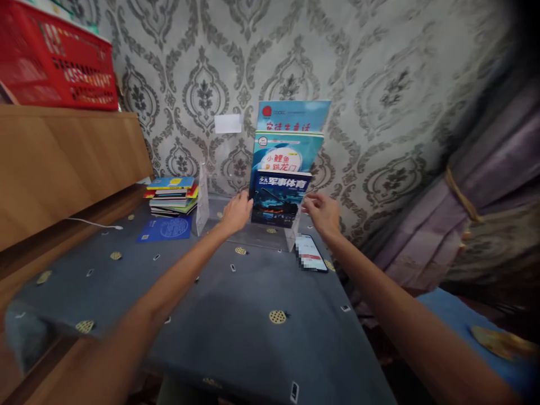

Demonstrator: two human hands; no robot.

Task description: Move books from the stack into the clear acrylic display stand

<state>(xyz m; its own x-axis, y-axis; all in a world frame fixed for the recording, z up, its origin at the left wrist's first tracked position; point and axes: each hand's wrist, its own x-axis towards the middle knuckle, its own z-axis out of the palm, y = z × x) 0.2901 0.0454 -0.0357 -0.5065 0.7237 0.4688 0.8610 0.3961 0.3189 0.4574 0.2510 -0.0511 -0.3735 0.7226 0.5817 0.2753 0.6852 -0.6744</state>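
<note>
A dark blue book (278, 197) with white Chinese lettering stands at the front of a clear acrylic book stand (202, 197). Behind it rise a teal book (287, 153) and a taller light blue book (295, 115), each showing its upper cover. My left hand (237, 214) is closed at the dark blue book's left edge, thumb side towards me. At the right edge, beside the stand's clear side wall, my right hand (324, 212) has its fingers pinched together against the book; the exact contact is hard to see.
Left of the stand lies a stack of books (172, 197), with a blue book (164, 229) flat before it. A phone (311, 253) rests by the table's right edge. A red basket (80, 62) sits on a wooden cabinet (71, 169); a white cable (97, 224) runs below.
</note>
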